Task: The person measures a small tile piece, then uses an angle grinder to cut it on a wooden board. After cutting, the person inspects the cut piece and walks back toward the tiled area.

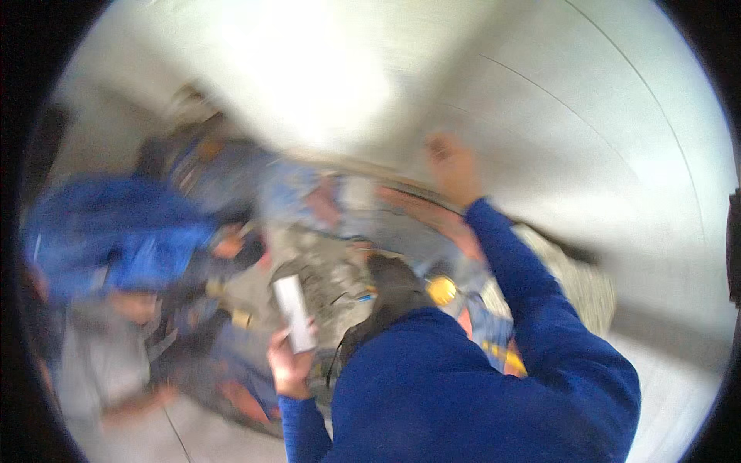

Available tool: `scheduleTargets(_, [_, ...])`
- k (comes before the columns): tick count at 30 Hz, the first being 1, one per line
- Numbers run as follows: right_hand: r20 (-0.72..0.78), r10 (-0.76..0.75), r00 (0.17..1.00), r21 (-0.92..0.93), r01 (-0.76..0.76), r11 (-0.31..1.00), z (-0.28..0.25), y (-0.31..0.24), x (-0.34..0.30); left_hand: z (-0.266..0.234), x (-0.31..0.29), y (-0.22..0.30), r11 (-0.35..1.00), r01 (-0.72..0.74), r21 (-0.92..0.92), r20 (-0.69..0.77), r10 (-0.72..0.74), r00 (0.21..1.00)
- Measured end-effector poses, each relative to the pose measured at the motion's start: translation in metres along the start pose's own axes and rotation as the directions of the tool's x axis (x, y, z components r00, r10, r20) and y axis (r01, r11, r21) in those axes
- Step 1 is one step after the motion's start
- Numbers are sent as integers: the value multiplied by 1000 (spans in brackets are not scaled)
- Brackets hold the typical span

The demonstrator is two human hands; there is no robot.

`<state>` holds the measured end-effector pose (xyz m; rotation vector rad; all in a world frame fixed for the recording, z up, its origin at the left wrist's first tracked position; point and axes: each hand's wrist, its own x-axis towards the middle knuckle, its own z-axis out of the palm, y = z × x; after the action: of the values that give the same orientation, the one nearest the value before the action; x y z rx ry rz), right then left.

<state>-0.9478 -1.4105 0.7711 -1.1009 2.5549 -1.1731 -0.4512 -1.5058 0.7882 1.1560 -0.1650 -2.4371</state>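
The picture is heavily blurred by motion. My left hand point(289, 369), in a blue sleeve, grips a flat white rectangular object point(294, 312) low in the middle and holds it upright. My right hand point(452, 168) is stretched up and away on a blue-sleeved arm, against the pale wall point(587, 139). Nothing shows in it, and its fingers look spread. Between my arms lies a dark bag-like shape point(394, 293) with a round yellow thing point(441, 291) beside it.
Other people crowd the left: one in a blue jacket point(116, 239), one in grey point(93, 363); a hand point(228, 247) shows among them. A pale woven mat point(587, 289) lies at the right by the wall's foot. Jumbled grey items point(332, 278) cover the floor.
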Motion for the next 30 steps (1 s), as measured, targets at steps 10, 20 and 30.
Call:
scheduleTargets(10, [147, 809, 569, -448, -691, 567, -7, 156, -485, 46, 57, 6, 663, -116, 740, 77, 87, 993])
scheduleTargets(20, [-202, 844, 497, -329, -846, 420, -36, 326, -431, 45, 63, -141, 424, -333, 842, 228, 279, 933])
scheduleTargets(30, [46, 723, 690, -594, -563, 575, -7, 499, -386, 2, 317, -553, 275, -149, 950, 243, -349, 905])
